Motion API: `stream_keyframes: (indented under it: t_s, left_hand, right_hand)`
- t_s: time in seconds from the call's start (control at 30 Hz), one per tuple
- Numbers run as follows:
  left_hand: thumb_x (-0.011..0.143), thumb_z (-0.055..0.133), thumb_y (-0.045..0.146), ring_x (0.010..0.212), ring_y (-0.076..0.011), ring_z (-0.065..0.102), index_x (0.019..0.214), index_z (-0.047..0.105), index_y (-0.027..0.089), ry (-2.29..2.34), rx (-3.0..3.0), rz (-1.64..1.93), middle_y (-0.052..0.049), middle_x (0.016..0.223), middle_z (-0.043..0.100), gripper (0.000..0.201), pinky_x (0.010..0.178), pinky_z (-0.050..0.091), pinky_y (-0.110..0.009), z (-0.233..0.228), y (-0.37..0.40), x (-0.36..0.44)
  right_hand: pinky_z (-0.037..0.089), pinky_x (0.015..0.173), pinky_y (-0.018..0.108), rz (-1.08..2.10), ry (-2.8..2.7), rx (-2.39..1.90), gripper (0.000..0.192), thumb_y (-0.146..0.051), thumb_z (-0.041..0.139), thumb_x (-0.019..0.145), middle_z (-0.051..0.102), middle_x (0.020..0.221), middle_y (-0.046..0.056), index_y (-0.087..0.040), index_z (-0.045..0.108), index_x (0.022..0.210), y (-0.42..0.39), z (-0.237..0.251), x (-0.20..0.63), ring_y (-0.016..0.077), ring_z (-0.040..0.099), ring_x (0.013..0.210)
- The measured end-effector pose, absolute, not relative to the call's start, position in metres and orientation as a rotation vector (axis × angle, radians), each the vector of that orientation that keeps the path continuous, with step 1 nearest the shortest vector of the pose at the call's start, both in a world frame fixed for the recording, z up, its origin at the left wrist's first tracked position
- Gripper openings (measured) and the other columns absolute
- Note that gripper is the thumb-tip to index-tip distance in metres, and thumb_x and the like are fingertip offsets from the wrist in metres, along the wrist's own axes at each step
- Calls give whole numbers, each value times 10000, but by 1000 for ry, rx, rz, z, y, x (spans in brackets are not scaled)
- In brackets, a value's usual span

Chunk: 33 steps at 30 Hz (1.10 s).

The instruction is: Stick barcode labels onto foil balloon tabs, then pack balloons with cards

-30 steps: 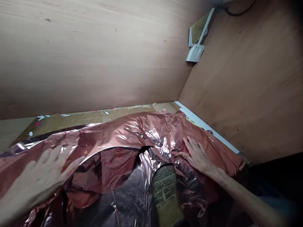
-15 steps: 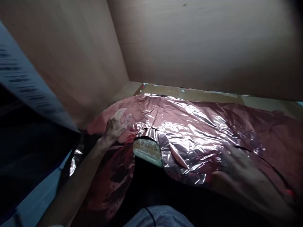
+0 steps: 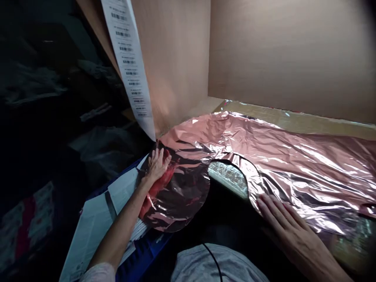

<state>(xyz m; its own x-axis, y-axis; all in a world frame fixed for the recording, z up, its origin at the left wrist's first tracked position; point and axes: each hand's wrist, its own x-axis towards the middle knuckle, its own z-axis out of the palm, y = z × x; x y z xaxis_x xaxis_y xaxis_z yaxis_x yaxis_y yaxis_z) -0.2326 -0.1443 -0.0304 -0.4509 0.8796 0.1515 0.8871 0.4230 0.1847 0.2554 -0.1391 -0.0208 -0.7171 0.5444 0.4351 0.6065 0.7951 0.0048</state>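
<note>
A large, flat, shiny pink foil balloon [image 3: 264, 145] lies spread out and wrinkled, with a curved inner edge near me. Its left lobe looks darker and hangs toward the front. On that lobe my left hand [image 3: 158, 166] rests open, with the fingers spread. My right hand [image 3: 284, 219] lies flat on the foil by the curved edge, fingers stretched out and holding nothing. Inside the curve, a tape-covered edge of the work surface [image 3: 229, 176] shows.
Plain board walls [image 3: 288, 51] stand behind and at the left. A strip of barcode labels [image 3: 129, 62] hangs at the left wall's edge. Below it, white papers [image 3: 96, 223] sit in a blue crate [image 3: 147, 254]. Dim plastic bags [image 3: 102, 145] show farther left.
My view has turned left, bringing the crate and papers into sight. My left hand has shifted onto the balloon's left lobe. My right hand has moved to the curved edge.
</note>
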Motion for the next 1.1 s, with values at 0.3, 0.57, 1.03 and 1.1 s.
stream_keyframes:
  t_s: [0.3,0.57,1.03,1.1]
  left_hand:
    - [953,461,448,1237,-339,569,1257,604,50,-2720,-1313,-490,-226,1259,629,521,1074,423,-432,-18,-190,-283]
    - [944,458,472,1047,-222,673,1147,667,157,-2783,-1339,-681,-108,1144,717,429,874,498,-277,2,-230,-258]
    - [643,573,752,396,-108,397,591,515,202,-3090,-1409,-1104,42,459,437,555,384,264,-217,50,-230,-245]
    - [605,666,675,377,-80,343,615,530,192,-2990,-1425,-1406,60,472,432,502,350,217,-196,84,-202,-236]
  right_hand:
    - [422,1091,460,-29,-2741,-68,539,-119,459,929,468,1490,191,-43,423,1461,-207,-44,76,314,418,1383]
    - [501,652,341,-104,-2915,-23,125,-73,573,884,655,903,111,-105,682,936,-212,-53,27,219,595,786]
    - [476,714,266,687,-2596,-300,245,-361,610,934,706,1099,59,-199,650,1114,-194,-8,29,186,670,907]
    - [482,702,263,640,-2506,-318,213,-349,532,985,720,1043,45,-200,654,1077,-189,-3,50,165,674,842]
